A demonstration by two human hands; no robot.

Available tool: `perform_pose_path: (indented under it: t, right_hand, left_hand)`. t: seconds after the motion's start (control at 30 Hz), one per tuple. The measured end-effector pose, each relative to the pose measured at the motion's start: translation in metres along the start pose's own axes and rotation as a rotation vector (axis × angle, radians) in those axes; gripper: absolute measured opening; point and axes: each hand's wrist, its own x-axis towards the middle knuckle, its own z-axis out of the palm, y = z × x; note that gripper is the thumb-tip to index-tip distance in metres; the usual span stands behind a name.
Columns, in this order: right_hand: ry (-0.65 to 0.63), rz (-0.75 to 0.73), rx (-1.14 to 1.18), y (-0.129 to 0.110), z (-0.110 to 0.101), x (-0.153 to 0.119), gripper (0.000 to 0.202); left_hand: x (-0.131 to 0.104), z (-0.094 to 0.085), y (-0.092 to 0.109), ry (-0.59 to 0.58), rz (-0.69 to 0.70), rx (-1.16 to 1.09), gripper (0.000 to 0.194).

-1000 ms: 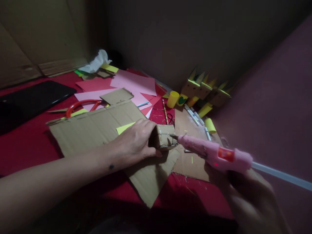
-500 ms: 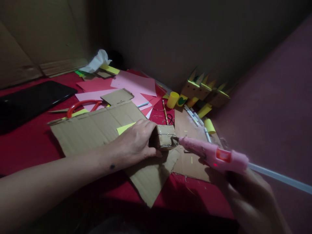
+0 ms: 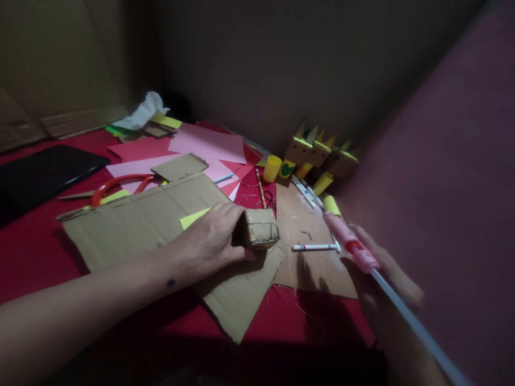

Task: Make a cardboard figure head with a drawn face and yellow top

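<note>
At the lower right of the frame, the right hand [image 3: 396,276] is wrapped around a pink plastic glue gun [image 3: 348,238], with a long, translucent glue stick [image 3: 410,321] running from its back end toward the bottom edge. The gun's nozzle points to the upper left, well apart from the small tan cardboard box [image 3: 260,230] in the middle of the frame. The left hand [image 3: 215,230] grips that box from its left side, the thumb below; a thin dark line crosses the box's facing side.

Beneath the left hand, a large tan corrugated cardboard sheet [image 3: 132,230] lies on the red surface [image 3: 277,321]. Right of centre is a flat brown board [image 3: 293,273], with a slim white marker [image 3: 317,247] lying across it. Just above the box lies a thin patterned pencil [image 3: 260,188].

Left of centre, a curved red handle [image 3: 105,188] shows beyond the sheet's far edge. Farther off are a flat black object [image 3: 52,171] at the left, pink paper sheets [image 3: 207,142] in the middle, and a yellow paper cylinder [image 3: 272,169]. Crumpled white material [image 3: 147,110] sits at the upper left, before a dark wall [image 3: 261,64].
</note>
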Motion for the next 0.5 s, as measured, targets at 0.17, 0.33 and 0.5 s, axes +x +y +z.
perform_pose_path:
  t: [0.17, 0.33, 0.5]
  right_hand:
    - [-0.086, -0.064, -0.577, 0.040, -0.001, -0.018, 0.068]
    - [-0.240, 0.046, -0.548, 0.059, -0.003, -0.032, 0.073]
    - [-0.246, 0.092, -0.451, 0.073, -0.002, -0.036, 0.062]
  left_hand:
    - [0.003, 0.001, -0.002, -0.008, -0.020, 0.004, 0.036]
    - [0.004, -0.001, -0.003, -0.049, -0.065, -0.015, 0.040]
    - [0.005, -0.004, 0.000, -0.086, -0.078, -0.045, 0.044]
